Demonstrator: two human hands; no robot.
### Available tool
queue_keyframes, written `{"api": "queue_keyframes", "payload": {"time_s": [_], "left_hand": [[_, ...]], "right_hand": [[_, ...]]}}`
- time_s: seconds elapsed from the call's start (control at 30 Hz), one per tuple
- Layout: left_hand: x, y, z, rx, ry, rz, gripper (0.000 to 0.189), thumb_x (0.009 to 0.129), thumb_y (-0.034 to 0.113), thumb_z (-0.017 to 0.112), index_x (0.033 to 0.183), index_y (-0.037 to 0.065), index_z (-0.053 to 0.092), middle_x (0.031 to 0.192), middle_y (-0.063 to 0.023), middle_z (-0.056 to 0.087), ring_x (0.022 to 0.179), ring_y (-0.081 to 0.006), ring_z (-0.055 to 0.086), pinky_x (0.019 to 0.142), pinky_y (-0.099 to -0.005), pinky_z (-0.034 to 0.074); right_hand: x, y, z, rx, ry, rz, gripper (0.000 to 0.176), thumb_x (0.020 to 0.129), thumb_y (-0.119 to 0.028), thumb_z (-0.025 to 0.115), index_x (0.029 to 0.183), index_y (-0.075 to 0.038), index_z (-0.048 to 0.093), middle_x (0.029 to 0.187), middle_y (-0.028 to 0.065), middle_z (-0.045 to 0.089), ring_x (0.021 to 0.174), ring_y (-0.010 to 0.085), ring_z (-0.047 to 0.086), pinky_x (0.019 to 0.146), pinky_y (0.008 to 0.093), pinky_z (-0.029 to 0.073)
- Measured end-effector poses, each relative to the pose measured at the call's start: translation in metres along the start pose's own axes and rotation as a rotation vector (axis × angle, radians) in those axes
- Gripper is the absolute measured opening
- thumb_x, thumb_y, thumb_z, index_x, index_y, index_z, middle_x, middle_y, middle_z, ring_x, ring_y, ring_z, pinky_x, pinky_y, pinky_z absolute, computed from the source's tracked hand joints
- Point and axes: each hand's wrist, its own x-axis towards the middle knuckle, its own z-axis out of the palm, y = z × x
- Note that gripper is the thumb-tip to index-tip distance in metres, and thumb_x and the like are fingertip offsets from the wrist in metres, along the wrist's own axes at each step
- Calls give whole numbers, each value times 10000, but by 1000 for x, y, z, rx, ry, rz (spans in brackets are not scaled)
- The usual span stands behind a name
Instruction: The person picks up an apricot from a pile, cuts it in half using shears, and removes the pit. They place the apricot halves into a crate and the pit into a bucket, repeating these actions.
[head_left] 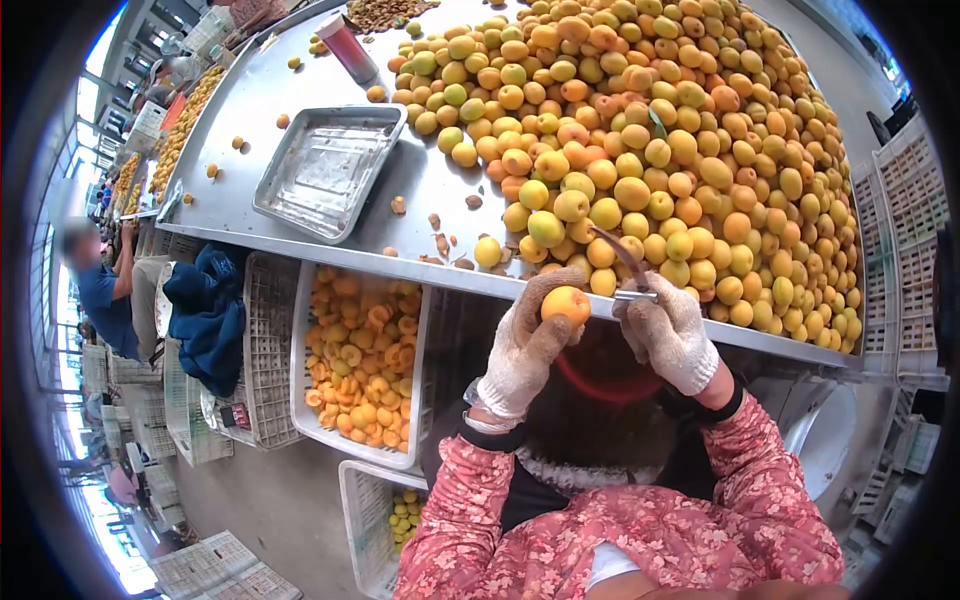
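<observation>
In a stained white work glove, my left hand [522, 352] grips a whole orange-yellow apricot [566, 304] just in front of the table edge. My right hand [677, 338], gloved too, is closed around a small knife with a curved blade [626, 256]. The blade points up and left, toward the fruit on the table, and is apart from the held apricot. Just beyond both hands lies a large pile of apricots [690, 180], yellow-green to orange. One loose apricot [487, 251] sits by the edge, near brown pits [464, 264].
A metal tray [325, 170] and a red cup [347, 50] stand on the metal table [225, 205]. Below the edge, a white crate [298, 370] holds halved apricots; another crate [362, 530] holds greenish fruit. A person in blue [105, 300] sits at the left. Plastic crates [910, 220] stand right.
</observation>
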Motion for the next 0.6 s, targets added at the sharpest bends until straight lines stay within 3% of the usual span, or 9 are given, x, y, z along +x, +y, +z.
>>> {"api": "queue_keyframes", "payload": {"time_s": [0.07,0.2,0.3,0.43,0.53,0.6], "left_hand": [[-1,-5,-1,-9,-16,12,528,930,416,620,1271,21,537,982,-10,574,833,-73,524,715,-214,460],[-1,-8,2,87,-18,85,554,934,497,579,1196,9,574,895,-2,584,763,-65,503,669,-204,420],[-2,-13,2,160,3,106,587,938,553,531,1120,0,600,889,-26,590,744,-87,519,665,-228,429],[-1,-17,8,301,21,201,590,951,562,487,1048,-6,616,873,-62,609,737,-128,550,666,-270,451],[-4,-21,11,255,115,237,551,957,528,494,992,-6,628,849,-79,629,738,-161,576,671,-302,466],[-6,-18,13,415,116,241,501,968,483,505,963,-3,628,820,-74,632,730,-166,581,674,-307,468]], "right_hand": [[-2,0,1,-124,-48,-23,156,926,-132,584,1011,-2,575,660,89,577,592,158,581,549,311,447],[0,0,4,-239,-77,-143,149,909,-123,607,1005,-11,580,743,120,614,628,240,611,582,328,460],[-3,-5,6,-212,-153,-110,147,913,-134,611,994,-17,576,743,123,607,633,273,616,592,337,466],[-2,9,12,-264,-106,-298,141,933,-147,605,973,-19,559,728,122,603,621,263,614,586,332,468],[-9,20,21,-250,-57,-293,133,928,-136,612,950,-22,547,713,127,612,604,268,615,572,343,470],[-12,29,27,-204,-20,-268,134,925,-133,614,944,-22,542,711,132,616,601,275,616,572,346,472]]}}
